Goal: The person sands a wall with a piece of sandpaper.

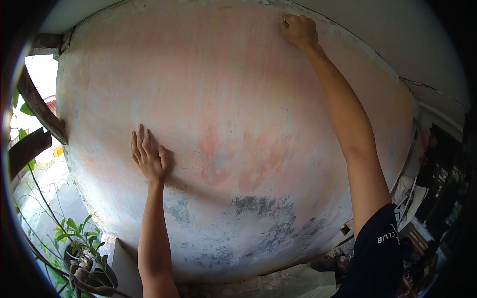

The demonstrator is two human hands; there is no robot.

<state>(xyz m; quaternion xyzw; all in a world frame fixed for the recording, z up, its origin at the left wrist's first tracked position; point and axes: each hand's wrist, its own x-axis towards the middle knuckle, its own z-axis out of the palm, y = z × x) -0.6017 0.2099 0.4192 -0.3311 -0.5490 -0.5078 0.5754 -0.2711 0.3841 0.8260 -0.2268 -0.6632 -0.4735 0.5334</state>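
Note:
Before me rises a painted plaster wall [179, 97], faded pink with patches of yellow, pale blue and grey. My left hand [149, 152] rests its palm on the wall at the left, fingers stretched upward and thumb apart, holding nothing. Higher up, close to the wall's top edge, my right hand [301, 30] is curled with its fingertips against the surface. A small dark spot shows between its thumb and fingers; whether that is a thin object or a gap, I cannot tell. Lower down, the paint has worn away into rough grey patches [257, 206].
A pale ceiling [372, 26] meets the wall's top. Curved brown beams [41, 108] and a leafy plant [80, 232] stand at the left, beside an outdoor opening. Pale sheeting [298, 281] lies at the wall's foot. Cluttered items [417, 238] fill the right side.

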